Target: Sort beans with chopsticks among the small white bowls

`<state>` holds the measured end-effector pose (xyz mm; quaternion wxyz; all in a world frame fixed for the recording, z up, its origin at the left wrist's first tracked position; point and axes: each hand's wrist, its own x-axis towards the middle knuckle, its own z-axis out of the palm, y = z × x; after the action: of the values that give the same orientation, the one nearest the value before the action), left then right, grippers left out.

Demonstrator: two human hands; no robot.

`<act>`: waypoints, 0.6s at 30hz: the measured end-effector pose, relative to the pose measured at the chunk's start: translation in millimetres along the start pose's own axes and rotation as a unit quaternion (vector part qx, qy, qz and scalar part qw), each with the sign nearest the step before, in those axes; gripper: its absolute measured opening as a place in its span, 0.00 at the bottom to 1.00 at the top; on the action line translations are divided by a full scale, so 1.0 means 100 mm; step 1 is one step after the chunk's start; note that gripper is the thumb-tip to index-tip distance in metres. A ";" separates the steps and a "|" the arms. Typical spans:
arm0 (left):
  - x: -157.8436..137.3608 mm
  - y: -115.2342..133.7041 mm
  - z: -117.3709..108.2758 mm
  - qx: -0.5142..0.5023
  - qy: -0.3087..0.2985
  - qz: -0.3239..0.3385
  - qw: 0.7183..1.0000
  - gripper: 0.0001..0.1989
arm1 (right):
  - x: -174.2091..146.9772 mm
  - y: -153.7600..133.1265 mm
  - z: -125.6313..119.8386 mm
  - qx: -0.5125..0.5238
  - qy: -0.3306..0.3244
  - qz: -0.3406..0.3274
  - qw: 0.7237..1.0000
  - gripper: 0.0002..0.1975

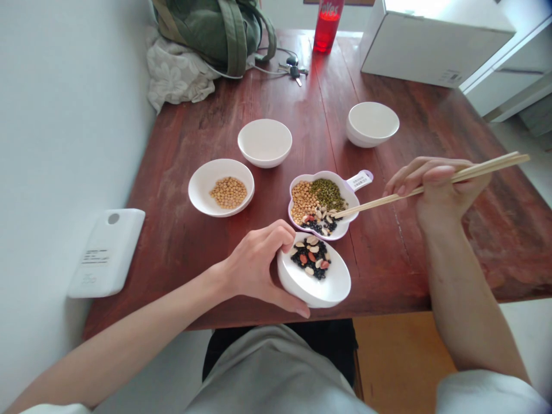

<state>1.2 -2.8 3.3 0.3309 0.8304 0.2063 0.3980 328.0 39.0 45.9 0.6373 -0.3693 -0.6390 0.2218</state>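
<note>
My left hand (263, 267) grips a white bowl (332, 287) by its left side, tilted against the flower-shaped dish. Black beans and several peanuts (311, 257) lie inside it. In my right hand (444, 184) is a pair of chopsticks (388, 199), held closed on the sticks, their tips at the nuts in the dish. That purple-rimmed dish (345, 232) with a short handle holds soybeans (304, 198), green mung beans (328, 192), black beans and peanuts. Left of it, another white bowl (199, 187) contains soybeans (228, 192).
Two more white bowls (264, 141) (372, 122) stand farther back. A white power bank (107, 253) leans by the left wall. Along the far side are a green bag (207, 29), keys (295, 71), a red bottle (328, 29) and a white box (431, 49).
</note>
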 end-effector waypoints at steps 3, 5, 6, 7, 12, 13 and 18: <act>0.00 0.00 0.01 0.001 0.004 0.003 1.000 0.43 | -0.02 -0.03 -0.01 -0.030 -0.047 0.007 0.998 0.32; 0.00 0.00 0.01 0.003 0.004 0.003 1.000 0.43 | -0.03 -0.05 0.00 -0.025 -0.065 0.014 0.998 0.32; 0.00 0.00 0.01 0.003 0.004 0.003 1.000 0.43 | -0.03 -0.07 0.01 -0.018 -0.058 0.011 0.998 0.33; 0.00 0.00 0.01 0.003 0.004 0.003 1.000 0.43 | -0.03 -0.08 0.02 -0.011 -0.043 0.004 0.999 0.34; 0.00 0.01 0.00 0.001 0.002 -0.001 1.000 0.43 | 0.01 -0.09 -0.01 -0.029 0.017 -0.016 0.999 0.37; 0.00 0.01 0.00 0.001 0.003 -0.001 1.000 0.43 | 0.02 -0.09 -0.02 -0.041 0.011 -0.014 0.999 0.36; 0.00 0.00 0.00 -0.001 0.001 -0.003 1.000 0.43 | 0.00 -0.09 -0.04 -0.079 -0.041 -0.012 0.996 0.35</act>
<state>0.9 -2.9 3.1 0.3329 0.8290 0.2087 0.3979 329.8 32.5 52.5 0.5821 -0.4010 -0.6846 0.1781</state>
